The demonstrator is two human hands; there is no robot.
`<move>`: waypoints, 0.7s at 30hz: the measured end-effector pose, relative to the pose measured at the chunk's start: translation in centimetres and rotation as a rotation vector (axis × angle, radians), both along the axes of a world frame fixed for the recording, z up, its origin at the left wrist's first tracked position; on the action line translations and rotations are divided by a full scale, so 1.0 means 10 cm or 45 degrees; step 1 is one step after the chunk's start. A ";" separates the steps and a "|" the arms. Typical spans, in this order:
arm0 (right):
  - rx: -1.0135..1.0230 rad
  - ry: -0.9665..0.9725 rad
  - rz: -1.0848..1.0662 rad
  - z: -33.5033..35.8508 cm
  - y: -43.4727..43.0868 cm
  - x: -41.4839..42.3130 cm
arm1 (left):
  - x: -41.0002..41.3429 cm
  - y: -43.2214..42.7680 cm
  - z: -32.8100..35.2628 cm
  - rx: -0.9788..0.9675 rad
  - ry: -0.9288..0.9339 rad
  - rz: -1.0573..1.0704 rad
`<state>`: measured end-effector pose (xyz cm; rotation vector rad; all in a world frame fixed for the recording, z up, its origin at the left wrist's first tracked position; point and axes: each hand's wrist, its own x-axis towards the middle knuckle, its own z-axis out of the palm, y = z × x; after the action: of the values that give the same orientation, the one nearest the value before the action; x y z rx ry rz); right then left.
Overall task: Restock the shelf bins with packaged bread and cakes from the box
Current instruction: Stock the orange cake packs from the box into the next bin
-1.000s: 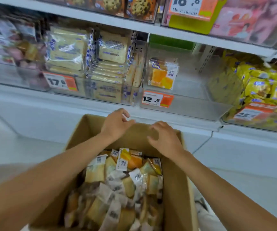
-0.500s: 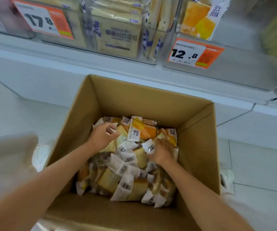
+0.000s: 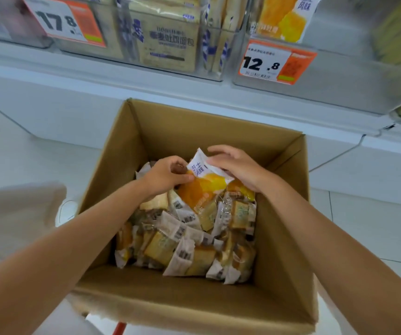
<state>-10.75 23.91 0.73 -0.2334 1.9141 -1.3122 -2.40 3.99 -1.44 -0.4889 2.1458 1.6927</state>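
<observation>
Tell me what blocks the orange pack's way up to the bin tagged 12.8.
Nothing visible does. The left hand and right hand hold the orange pack in the open box; the bin lies up beyond the box's far wall.

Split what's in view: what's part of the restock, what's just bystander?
In the job: left hand and right hand, both gripping the orange cake packet; cardboard box; loose packets inside it; 12.8 bin, likely the target.
Just there: toast bread bin, looks stocked; 17.8 price tag; white shoe.
</observation>
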 end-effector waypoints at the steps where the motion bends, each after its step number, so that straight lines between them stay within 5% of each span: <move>1: 0.027 0.022 -0.003 0.05 0.03 0.01 | 0.02 -0.01 0.01 0.005 -0.003 0.069; 8: 0.086 0.029 0.043 0.04 0.05 0.22 | 0.14 -0.03 0.18 -0.146 0.091 -0.239; 12: -0.174 -0.137 -0.309 -0.03 0.04 0.24 | 0.12 -0.09 0.19 -0.208 0.190 0.053; 16: -0.398 -0.326 -0.421 -0.12 0.03 0.16 | 0.13 -0.16 0.08 0.519 -0.355 0.339; 18: -0.307 -0.273 -0.386 -0.24 0.04 0.11 | 0.13 -0.17 0.06 0.556 -0.365 0.390; 21: 0.146 0.131 -0.204 -0.58 0.13 0.04 | 0.12 -0.28 -0.05 0.358 -0.224 0.580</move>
<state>-10.37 25.20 -5.04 -0.0929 2.1247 -1.3103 -1.22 1.18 -1.97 -1.0574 1.7216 2.0547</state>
